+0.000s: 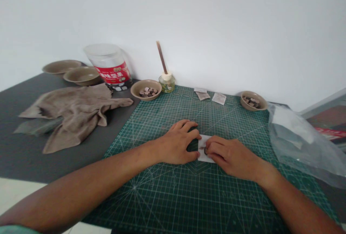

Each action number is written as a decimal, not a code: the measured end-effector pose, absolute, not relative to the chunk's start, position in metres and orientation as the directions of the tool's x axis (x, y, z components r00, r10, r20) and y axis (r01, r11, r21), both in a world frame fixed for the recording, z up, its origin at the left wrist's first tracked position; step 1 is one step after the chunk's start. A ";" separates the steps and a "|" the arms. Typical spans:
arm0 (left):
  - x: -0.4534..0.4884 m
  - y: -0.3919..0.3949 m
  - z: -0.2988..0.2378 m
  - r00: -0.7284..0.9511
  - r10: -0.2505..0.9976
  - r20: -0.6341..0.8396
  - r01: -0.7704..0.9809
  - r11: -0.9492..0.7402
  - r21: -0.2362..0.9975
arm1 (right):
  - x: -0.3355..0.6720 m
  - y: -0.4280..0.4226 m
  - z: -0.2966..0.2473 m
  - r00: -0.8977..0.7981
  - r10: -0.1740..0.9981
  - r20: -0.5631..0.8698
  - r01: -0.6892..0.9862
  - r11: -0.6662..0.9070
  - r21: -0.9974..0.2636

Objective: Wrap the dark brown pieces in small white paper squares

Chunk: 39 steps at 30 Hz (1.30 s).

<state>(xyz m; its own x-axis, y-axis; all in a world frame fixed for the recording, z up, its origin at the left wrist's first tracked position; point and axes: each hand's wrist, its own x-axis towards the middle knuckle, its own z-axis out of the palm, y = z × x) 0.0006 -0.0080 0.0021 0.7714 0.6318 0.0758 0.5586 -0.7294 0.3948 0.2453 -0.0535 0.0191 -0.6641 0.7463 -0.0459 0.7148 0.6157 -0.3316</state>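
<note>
So, left hand (181, 142) is spread, thumb and a fingertip down on the left edge of a small white packet (202, 157). Right hand (229, 154) is curled in from the other side, fingers looking pinched on a small dark piece (205, 151), mostly hidden. Hands are apart, with the packet between them, around the middle of the green mat (173, 198).

Progress-wise I'd call this packet mid-handling, not finished. A few similar packets (219, 98) lie flat by the mat's far edge; can't tell if they're done or waiting. Plenty of small round pieces left in the bowl (137, 93) at the mat's far left corner and the other bowl (249, 107) at its far right.

Room: loads of bare grid on the mat's near half, and a decent stretch beyond the hands too. Right edge is tighter, a clear plastic bag (297, 136) lies over it. Past the left edge there's a rumpled cloth (78, 107), well away from the fingers.
</note>
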 end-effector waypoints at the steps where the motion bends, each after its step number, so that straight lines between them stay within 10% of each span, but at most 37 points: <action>1: 0.001 -0.008 0.002 0.771 0.632 0.076 0.560 -0.729 0.393 | 0.244 -0.053 0.019 -0.635 0.772 -0.025 0.739 0.598 -0.312; 39: 0.001 -0.009 0.004 0.757 0.650 0.067 0.566 -0.704 0.428 | 0.245 -0.054 0.018 -0.686 0.726 -0.048 0.693 0.632 -0.346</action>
<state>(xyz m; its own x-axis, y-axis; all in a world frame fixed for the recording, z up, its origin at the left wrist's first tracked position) 0.0015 -0.0087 0.0045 0.7573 0.6497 0.0671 0.5662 -0.7043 0.4283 0.2445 -0.0538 0.0176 -0.6859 0.7262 -0.0475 0.6932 0.6321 -0.3463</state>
